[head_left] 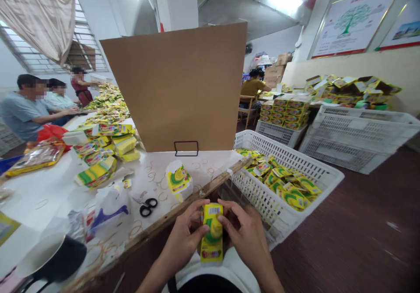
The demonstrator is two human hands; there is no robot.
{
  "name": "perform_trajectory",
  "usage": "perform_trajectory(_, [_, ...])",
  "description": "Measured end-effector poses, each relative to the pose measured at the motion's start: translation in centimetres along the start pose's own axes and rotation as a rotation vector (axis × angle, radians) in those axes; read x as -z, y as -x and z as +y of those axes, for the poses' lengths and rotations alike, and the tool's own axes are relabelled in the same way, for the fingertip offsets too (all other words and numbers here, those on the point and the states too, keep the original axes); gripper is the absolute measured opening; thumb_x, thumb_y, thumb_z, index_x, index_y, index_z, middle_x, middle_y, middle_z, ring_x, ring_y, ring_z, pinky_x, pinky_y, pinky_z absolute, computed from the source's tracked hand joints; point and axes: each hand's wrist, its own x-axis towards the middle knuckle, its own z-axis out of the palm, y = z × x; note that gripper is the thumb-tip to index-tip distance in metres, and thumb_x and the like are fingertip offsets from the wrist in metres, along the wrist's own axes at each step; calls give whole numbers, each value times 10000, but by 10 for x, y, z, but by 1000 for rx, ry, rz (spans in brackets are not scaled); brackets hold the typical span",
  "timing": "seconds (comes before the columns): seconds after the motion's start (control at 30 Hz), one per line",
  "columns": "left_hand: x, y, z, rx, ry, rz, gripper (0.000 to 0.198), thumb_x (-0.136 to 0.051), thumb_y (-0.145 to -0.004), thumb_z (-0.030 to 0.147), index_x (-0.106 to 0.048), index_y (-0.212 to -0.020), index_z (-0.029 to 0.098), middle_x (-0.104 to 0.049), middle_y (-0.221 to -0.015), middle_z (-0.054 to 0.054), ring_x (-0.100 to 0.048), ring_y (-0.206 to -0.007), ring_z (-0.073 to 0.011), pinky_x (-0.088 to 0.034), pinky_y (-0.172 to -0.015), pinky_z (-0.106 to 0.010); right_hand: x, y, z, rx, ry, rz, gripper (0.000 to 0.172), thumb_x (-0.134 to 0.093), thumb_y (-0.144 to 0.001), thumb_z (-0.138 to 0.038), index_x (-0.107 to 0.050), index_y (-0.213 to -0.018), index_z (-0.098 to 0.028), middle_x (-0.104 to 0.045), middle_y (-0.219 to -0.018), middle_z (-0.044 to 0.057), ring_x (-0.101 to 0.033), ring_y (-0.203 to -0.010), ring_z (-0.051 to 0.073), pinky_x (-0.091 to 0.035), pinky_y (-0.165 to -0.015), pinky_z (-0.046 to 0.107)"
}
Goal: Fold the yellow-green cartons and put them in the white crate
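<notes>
Just past the table's front edge, low in the head view, a small yellow-and-green carton (212,236) with a barcode at its top end is held upright between my hands. My left hand (188,229) grips its left side, thumb on the front face. On the other side, my right hand (242,225) has its thumb against the front and its fingers by the upper corner. The fingers behind the carton are hidden. Nearest on the table lies a white-and-yellow wrapped piece (179,180), with black-handled scissors (148,207) to its left.
A white crate (288,153) of yellow packets stands right of the table. An upright cardboard sheet (177,87) blocks the view ahead. Flat cartons (105,153), rubber bands and a dark mug (62,258) lie leftward. Several people sit or stand farther off.
</notes>
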Motion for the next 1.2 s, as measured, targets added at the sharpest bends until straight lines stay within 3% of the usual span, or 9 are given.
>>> perform_trajectory(0.2, [0, -3, 2, -7, -117, -3, 486, -582, -809, 193, -466, -1281, 193, -684, -1113, -115, -647, -988, -256, -510, -837, -365, -6, 2, 19, -174, -429, -41, 226, -678, -746, -364, -622, -879, -189, -656, -714, 12, -614, -597, 163, -485, -520, 253])
perform_trajectory(0.3, [18, -16, -1, -151, -454, 160, 475, -541, -821, 185, -490, -1291, 226, -512, -1367, -103, -435, -1283, -272, -337, -1070, -445, 1, -4, 44, -240, -544, 329, 320, -742, -683, -365, -539, -884, -221, -627, -704, -39, -593, -531, 126, -468, -478, 227])
perform_trajectory(0.4, [49, -38, -8, -212, -787, 389, 575, -552, -805, 185, -400, -1359, 200, -401, -1450, -111, -299, -1366, -264, -224, -1127, -473, 13, -13, 58, -209, -675, 665, 469, -773, -637, -342, -469, -987, -269, -651, -969, -9, -664, -857, 172, -530, -744, 304])
perform_trajectory(0.5, [77, -55, -17, -162, -985, 440, 511, -590, -777, 219, -505, -1276, 157, -501, -1371, -140, -356, -1332, -308, -267, -1098, -507, 11, -15, 58, -238, -744, 616, 514, -788, -613, -332, -494, -1028, -254, -650, -1050, 29, -620, -1030, 201, -484, -895, 354])
perform_trajectory(0.7, [96, -58, -17, -154, -1009, 392, 207, -574, -808, 275, -724, -919, 187, -725, -1051, -119, -664, -977, -330, -494, -880, -471, -15, -2, 51, -365, -758, 373, 336, -785, -632, -375, -645, -856, -167, -708, -792, 30, -657, -693, 162, -533, -678, 294])
perform_trajectory(0.9, [65, -30, -9, -346, -965, 533, 291, -432, -903, 243, -695, -1007, 174, -699, -1115, -114, -632, -1063, -263, -463, -961, -432, -24, 4, 30, -395, -782, 217, 360, -713, -691, -486, -709, -813, -148, -716, -695, 61, -632, -594, 164, -510, -565, 278])
perform_trajectory(1.0, [34, -12, -18, -696, -912, 219, 291, -506, -858, 115, -678, -1061, 232, -708, -1111, -57, -607, -1115, -225, -451, -1003, -397, -30, 6, 23, -398, -830, 117, 368, -673, -717, -517, -707, -832, -169, -718, -716, 60, -626, -581, 166, -495, -533, 272])
perform_trajectory(1.1, [11, -2, -26, -791, -898, -44, 438, -506, -845, 37, -577, -1221, 248, -695, -1138, -62, -577, -1157, -214, -422, -1036, -416, -31, 6, 26, -364, -846, 116, 280, -736, -675, -448, -695, -799, -200, -710, -733, 27, -630, -625, 177, -502, -566, 278])
perform_trajectory(1.2, [2, 1, -24, -700, -774, 16, 443, -545, -834, 65, -575, -1222, 274, -609, -1271, -72, -480, -1255, -248, -348, -1082, -470, -28, 5, 29, -340, -852, 134, 236, -743, -686, -393, -697, -814, -201, -703, -730, 8, -630, -655, 176, -502, -611, 279])
